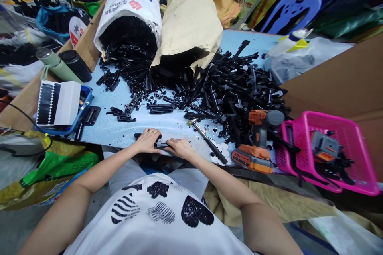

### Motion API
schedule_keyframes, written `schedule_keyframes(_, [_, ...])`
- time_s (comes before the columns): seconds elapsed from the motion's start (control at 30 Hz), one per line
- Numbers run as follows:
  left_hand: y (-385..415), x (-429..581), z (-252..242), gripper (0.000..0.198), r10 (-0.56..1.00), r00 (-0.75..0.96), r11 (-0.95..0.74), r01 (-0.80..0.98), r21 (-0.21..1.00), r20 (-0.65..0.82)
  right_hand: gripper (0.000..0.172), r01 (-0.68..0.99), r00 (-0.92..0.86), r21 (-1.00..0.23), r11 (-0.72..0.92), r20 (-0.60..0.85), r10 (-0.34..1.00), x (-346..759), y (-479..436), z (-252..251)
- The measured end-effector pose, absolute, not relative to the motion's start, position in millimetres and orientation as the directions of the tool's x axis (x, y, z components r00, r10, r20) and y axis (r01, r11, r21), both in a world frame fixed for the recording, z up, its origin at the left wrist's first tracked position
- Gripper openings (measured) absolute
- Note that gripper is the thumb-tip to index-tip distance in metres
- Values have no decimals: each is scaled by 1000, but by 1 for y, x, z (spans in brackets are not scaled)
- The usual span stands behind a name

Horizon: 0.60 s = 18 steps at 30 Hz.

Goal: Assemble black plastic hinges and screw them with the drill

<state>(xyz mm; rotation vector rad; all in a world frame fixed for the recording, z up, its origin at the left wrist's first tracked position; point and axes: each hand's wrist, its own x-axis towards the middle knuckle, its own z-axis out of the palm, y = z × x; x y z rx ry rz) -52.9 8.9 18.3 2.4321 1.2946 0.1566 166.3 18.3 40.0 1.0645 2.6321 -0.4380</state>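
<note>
At the table's front edge, my left hand [148, 141] has its fingers curled over a long black plastic part [138, 136], whose end shows to the left. My right hand [181, 148] is closed at the other end, fingertips pressed on a grey-looking piece [162, 143] between the hands. The palms hide most of the part. Right of my right hand lies a small hammer [209, 139] with a dark handle. Beyond the hands are a few stacked black strips [160, 108] and scattered small black pieces.
A white sack [131, 4] and a beige sack [191, 16] spill black parts [239, 83] onto the blue table [110, 101]. An orange cordless drill [255, 139] stands beside pink baskets [338, 119] at right. A blue tray [88, 99] and bottles [56, 63] are left.
</note>
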Motion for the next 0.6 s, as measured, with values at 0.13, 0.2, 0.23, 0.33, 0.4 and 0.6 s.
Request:
schedule_keyframes(0.13, [6,-54,16,66,873,488,-442,794,416,-2,43,702,-698,-103,705,-301,650,160,18,53])
schedule_keyframes(0.2, [6,-57,17,65,890,454,-421,799,429,27,43,692,-705,-63,719,-278,653,157,18,60])
schedule_keyframes(0.23, [7,-58,19,64,895,444,-415,801,430,38,43,687,-707,-47,725,-272,653,156,18,63])
schedule_keyframes(0.33, [11,-62,23,65,895,447,-407,797,445,18,41,663,-722,-30,748,-290,628,152,21,71])
schedule_keyframes(0.4, [13,-63,25,67,888,459,-400,788,468,-14,40,643,-736,-31,766,-305,605,151,25,76])
schedule_keyframes(0.6, [6,-60,12,51,911,395,-401,773,492,121,35,594,-770,0,804,-291,568,150,33,88])
